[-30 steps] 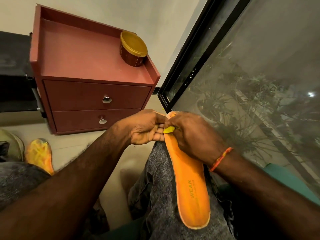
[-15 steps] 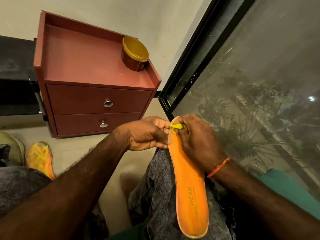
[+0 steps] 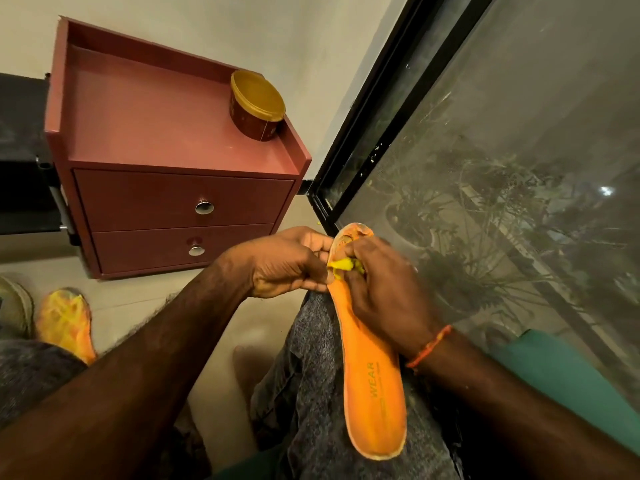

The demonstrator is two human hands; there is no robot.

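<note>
At the toe of the orange insole (image 3: pixel 372 386), the left hand (image 3: pixel 287 265) gripped its edge and the right hand (image 3: pixel 384 292) pinched a yellow scrap (image 3: pixel 343 264), seemingly the last residue to peel.

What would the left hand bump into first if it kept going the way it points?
Most likely the insole: the left hand points sideways at it and touches its edge by the yellow scrap. The right hand lies just beyond, though depth is unclear.
</note>
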